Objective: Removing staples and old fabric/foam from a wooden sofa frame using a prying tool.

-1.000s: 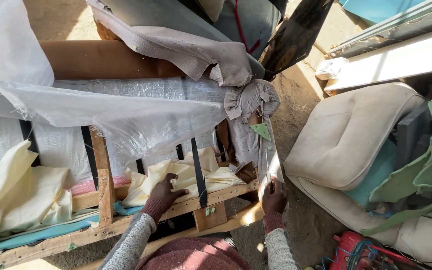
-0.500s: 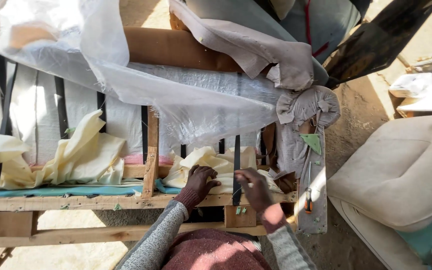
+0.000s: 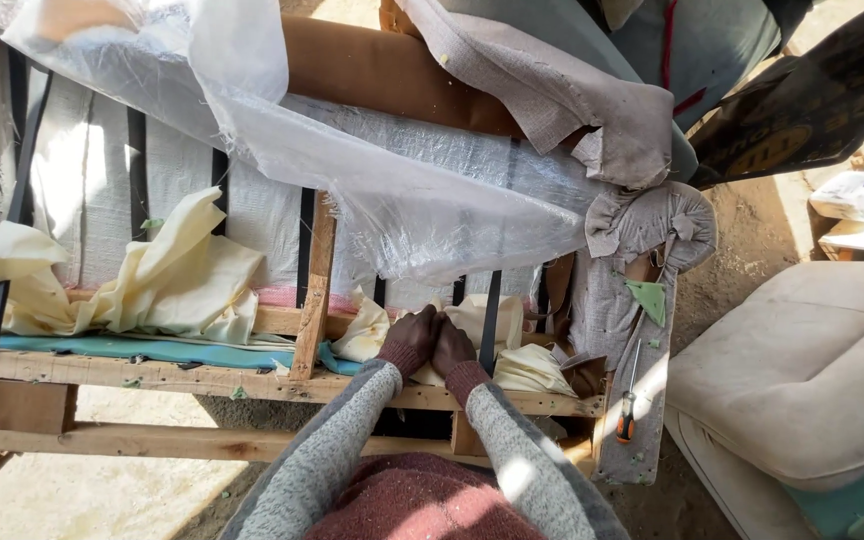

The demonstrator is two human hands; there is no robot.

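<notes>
Both hands are jammed together right at the bottom rail. The left hand [image 3: 410, 338] and the right hand [image 3: 451, 345] touch side by side, fingers curled down and closed on a bunch of cream foam padding [image 3: 492, 345] that pokes out between the black webbing straps [image 3: 492, 315]. From this angle I can't see the fingertips, so it reads as a tight two-handed pinch on that foam, but I can't tell exactly how deep the grip goes.

The foam sits just above the wooden frame rail [image 3: 152, 375], next to the upright wooden post [image 3: 317, 285]. More of the same cream foam [image 3: 167, 285] hangs loose further left, over a strip of teal fabric [image 3: 102, 348].

Progress-wise I'd say the sofa is well stripped: bare timber shows along the bottom, the white woven backing [image 3: 82, 190] is exposed, and a clear plastic sheet [image 3: 382, 190] plus the grey upholstery cover [image 3: 552, 95] are flopped back over the top. What's left looks like the foam, the straps and the grey covering on the arm end [image 3: 652, 235].

A screwdriver with an orange handle [image 3: 628, 415] leans on that arm, untouched. A beige cushion [image 3: 812, 370] lies on the ground to the right.
</notes>
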